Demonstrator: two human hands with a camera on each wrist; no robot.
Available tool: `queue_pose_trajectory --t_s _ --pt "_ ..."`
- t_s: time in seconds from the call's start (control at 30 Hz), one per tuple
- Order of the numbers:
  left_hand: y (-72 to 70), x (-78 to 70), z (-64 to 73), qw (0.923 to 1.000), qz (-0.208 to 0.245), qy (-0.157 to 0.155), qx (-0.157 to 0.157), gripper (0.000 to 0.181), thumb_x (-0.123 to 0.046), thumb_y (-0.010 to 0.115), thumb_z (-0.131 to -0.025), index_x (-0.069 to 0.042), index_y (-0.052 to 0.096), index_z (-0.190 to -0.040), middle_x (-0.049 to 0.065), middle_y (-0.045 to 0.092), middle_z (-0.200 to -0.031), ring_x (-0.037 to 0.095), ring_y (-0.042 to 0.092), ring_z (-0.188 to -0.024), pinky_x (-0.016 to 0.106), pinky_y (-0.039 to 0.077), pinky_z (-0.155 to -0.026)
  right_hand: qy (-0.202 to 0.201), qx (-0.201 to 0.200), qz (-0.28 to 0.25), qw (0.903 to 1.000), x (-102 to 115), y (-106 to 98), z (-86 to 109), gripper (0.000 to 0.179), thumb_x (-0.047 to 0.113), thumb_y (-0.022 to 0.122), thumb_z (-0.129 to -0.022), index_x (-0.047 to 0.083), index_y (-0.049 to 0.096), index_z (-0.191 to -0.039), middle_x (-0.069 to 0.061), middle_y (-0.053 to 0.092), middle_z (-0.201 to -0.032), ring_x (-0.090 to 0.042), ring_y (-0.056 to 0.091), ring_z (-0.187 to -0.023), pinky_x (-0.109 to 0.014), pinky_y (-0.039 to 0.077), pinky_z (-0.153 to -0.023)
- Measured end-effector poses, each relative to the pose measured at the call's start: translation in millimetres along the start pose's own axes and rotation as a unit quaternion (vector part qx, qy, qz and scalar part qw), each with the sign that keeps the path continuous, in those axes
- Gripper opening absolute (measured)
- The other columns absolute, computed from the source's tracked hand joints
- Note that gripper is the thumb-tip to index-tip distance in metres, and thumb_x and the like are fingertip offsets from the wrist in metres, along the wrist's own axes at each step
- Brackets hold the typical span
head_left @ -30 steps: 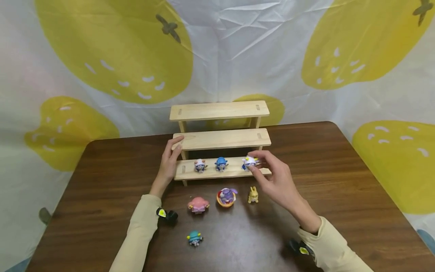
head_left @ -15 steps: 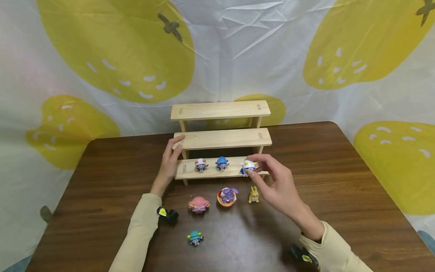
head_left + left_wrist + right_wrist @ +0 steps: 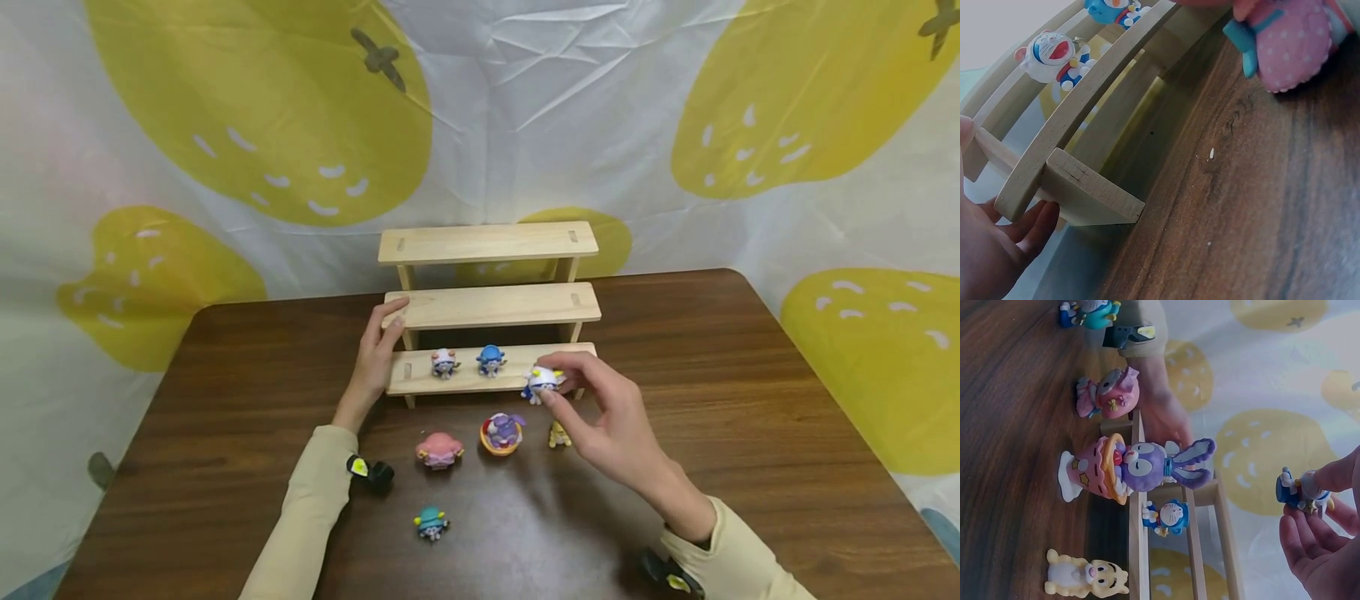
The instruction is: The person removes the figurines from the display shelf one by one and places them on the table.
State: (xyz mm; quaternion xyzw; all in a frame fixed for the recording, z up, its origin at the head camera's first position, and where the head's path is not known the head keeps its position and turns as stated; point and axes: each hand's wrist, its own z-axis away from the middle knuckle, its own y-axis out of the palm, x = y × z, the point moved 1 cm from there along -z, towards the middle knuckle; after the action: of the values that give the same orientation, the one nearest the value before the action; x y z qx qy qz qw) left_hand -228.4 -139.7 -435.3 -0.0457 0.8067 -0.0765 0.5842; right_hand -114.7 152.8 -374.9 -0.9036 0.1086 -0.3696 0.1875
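My right hand (image 3: 615, 421) pinches a small white-hatted figurine (image 3: 542, 379) with yellow horns between thumb and fingers. In the right wrist view this figurine (image 3: 1297, 490) is held off to the side of the shelf, in the air. My left hand (image 3: 369, 358) holds the left end of a three-tier wooden display shelf (image 3: 491, 308), and its fingers (image 3: 1038, 228) curl behind the end of a board. On the lowest tier stand a figurine with a pink-eared white hat (image 3: 444, 364) and a blue-hatted figurine (image 3: 491, 361).
In front of the shelf, on the brown table (image 3: 262, 400), stand a pink figurine (image 3: 439, 450), a purple rabbit in a cup (image 3: 502, 433) and a yellow animal figurine (image 3: 1088, 575). A teal-hatted figurine (image 3: 431, 523) is nearer me. A lemon-print cloth (image 3: 555, 108) hangs behind.
My right hand has drawn the white-hatted figurine from above the lowest tier's right end toward me and slightly left. It now partly covers the yellow figurine. My left hand stays on the shelf.
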Motion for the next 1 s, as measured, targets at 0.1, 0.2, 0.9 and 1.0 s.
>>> queue_pose_trajectory --t_s 0.1,0.2,0.9,1.0 --pt "0.3 13.6 -3.4 1.0000 0.005 0.001 -0.004 0.039 -0.007 0.041 -0.107 0.005 0.047 -0.143 0.023 0.045 -0.152 0.033 0.036 -0.143 0.041 0.028 -0.112 0.005 0.003 0.001 1.0000 0.6 0.4 1.8 0.038 -0.009 0.075 -0.081 0.002 0.067 -0.117 -0.005 0.071 -0.102 -0.009 0.065 -0.081 -0.018 0.052 -0.072" --pt "0.4 29.5 -7.9 0.9999 0.010 0.004 -0.010 0.039 -0.009 0.041 -0.107 0.002 0.048 -0.144 0.021 0.045 -0.153 0.031 0.035 -0.144 0.043 0.027 -0.113 0.010 0.006 -0.001 0.9999 0.9 0.5 4.1 0.038 -0.008 0.076 -0.081 0.002 0.067 -0.117 -0.004 0.071 -0.100 -0.009 0.066 -0.080 -0.019 0.053 -0.072" --pt "-0.1 42.5 -10.8 0.9996 0.018 0.020 -0.013 0.038 -0.014 0.044 -0.108 -0.005 0.052 -0.143 0.014 0.049 -0.151 0.025 0.036 -0.144 0.045 0.026 -0.116 -0.019 0.033 -0.047 0.9982 0.5 13.3 15.1 0.034 -0.007 0.077 -0.078 0.005 0.070 -0.109 -0.004 0.073 -0.097 -0.008 0.064 -0.078 -0.023 0.056 -0.071" --pt "0.1 42.3 -10.3 0.9994 0.018 0.025 -0.013 0.038 -0.014 0.044 -0.108 -0.005 0.052 -0.143 0.014 0.050 -0.151 0.025 0.036 -0.145 0.047 0.026 -0.116 -0.024 0.038 -0.030 0.9985 0.9 15.3 17.1 0.034 -0.004 0.078 -0.078 0.006 0.070 -0.109 -0.001 0.072 -0.095 -0.008 0.063 -0.076 -0.024 0.055 -0.070"
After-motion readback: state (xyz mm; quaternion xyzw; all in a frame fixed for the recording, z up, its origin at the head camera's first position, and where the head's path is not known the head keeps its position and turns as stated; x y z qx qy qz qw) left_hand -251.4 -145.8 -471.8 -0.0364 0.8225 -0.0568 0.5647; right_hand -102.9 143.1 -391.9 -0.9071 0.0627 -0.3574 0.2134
